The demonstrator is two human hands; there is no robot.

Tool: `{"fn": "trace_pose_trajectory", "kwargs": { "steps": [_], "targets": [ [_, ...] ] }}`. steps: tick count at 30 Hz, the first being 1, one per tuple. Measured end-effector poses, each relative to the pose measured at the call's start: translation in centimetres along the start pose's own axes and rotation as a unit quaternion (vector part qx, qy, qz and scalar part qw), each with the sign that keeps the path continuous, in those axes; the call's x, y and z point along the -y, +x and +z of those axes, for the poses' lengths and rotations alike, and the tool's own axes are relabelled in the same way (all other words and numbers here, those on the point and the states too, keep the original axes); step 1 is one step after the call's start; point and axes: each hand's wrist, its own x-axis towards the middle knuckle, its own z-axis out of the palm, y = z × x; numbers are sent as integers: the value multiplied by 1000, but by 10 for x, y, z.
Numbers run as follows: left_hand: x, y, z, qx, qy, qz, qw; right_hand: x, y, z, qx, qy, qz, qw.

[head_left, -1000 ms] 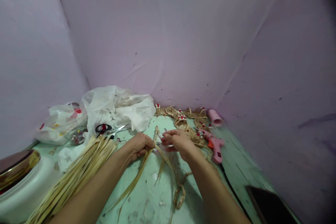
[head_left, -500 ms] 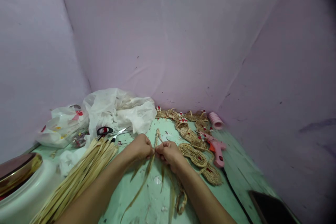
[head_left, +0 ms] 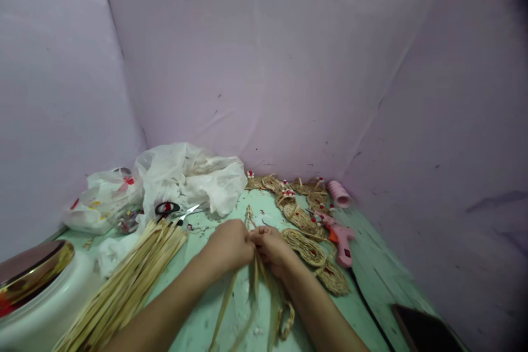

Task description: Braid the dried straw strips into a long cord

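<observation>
My left hand (head_left: 229,246) and my right hand (head_left: 271,246) meet at the middle of the green table (head_left: 371,264), both pinched shut on a braid of dried straw strips (head_left: 249,216). The braided end pokes up beyond my fingers, and loose strips (head_left: 225,308) trail back toward me beneath my wrists. A braided loop (head_left: 286,322) lies under my right forearm.
A bundle of straw strips (head_left: 127,283) lies left, with scissors (head_left: 173,210) and white plastic bags (head_left: 190,176) beyond it. Woven straw pieces with red beads (head_left: 303,245), a pink glue gun (head_left: 340,239) and a pink spool (head_left: 339,194) sit right. A white container (head_left: 41,297) stands at the left edge.
My right hand has closed in from the right until it meets my left hand on the braid. Both hands have slid slightly nearer to me, and the view has tilted a little.
</observation>
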Motion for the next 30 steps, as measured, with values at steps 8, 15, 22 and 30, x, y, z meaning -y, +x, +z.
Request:
{"fn": "trace_pose_trajectory", "kwargs": {
  "steps": [8, 15, 22, 30],
  "targets": [
    [19, 26, -1, 166, -230, -133, 950, 5, 0, -8, 55, -1, 8, 998],
    [25, 27, 4, 108, -133, -159, 972, -3, 8, -13, -11, -268, -118, 956],
    [16, 23, 9, 55, -132, -147, 979, 24, -17, -1, -131, -513, -79, 845],
    [28, 32, 8, 85, -177, -194, 961, 29, -20, 5, -74, -488, -51, 868]
  ]
}}
